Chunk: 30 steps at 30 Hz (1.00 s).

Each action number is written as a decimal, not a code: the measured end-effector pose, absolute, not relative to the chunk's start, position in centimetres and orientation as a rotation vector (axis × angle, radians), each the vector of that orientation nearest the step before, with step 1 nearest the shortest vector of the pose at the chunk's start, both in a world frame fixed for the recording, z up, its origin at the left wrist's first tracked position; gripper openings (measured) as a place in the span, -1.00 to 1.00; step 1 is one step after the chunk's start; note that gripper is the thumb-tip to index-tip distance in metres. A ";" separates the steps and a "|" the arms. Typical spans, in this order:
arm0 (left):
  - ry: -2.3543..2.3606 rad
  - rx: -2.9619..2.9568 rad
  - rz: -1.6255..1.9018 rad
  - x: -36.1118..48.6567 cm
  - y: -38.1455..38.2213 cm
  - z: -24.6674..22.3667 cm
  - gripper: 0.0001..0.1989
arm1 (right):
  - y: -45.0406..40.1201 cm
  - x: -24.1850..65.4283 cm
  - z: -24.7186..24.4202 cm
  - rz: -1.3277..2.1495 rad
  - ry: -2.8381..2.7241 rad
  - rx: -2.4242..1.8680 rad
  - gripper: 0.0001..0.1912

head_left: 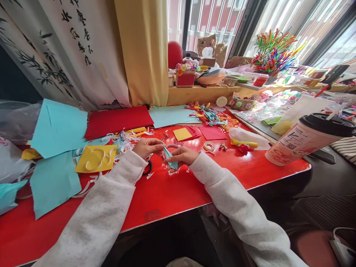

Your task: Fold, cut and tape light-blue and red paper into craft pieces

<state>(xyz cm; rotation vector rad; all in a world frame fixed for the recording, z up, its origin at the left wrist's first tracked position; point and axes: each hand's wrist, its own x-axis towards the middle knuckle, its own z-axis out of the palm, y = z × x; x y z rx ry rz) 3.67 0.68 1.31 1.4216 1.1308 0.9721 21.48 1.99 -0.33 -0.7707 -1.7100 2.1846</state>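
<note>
A small piece of folded light blue paper [172, 164] is held between both hands above the red table. My left hand [148, 147] pinches its upper left tip. On the other side, my right hand [183, 155] grips it by the right edge, fingers partly behind it. Under the hands lies a white ring-like item [174, 147], partly covered. Beside my left wrist shows a black scissors handle [148, 168]; the rest of it is hidden. Past my right hand sit a roll of tape [209, 146] and a yellow glue stick [244, 144].
Blue paper sheets [59, 128] and a yellow square with white strips [96, 158] lie left. Red paper [119, 120] and small red and yellow squares [182, 134] lie behind. A tall lidded cup [299, 142] stands near the right edge. White paper scraps surround the hands.
</note>
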 end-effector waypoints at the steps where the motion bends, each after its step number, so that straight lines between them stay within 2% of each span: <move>1: 1.134 1.425 0.988 3.7 0.7 1.3 -0.75 | 2.0 21.5 -0.3 2.185 -1.711 -0.763 -0.74; 14: 0.859 1.508 1.052 3.3 0.7 0.9 -0.84 | 1.4 21.8 0.4 2.351 -1.675 -0.595 -0.78; 24: 1.018 1.506 0.970 3.4 0.8 1.0 -0.74 | 1.9 21.4 -0.3 2.226 -1.744 -0.693 -0.77; 30: 1.085 1.578 0.961 3.4 1.1 0.5 -0.78 | 2.0 21.1 -0.7 2.191 -1.792 -0.745 -0.77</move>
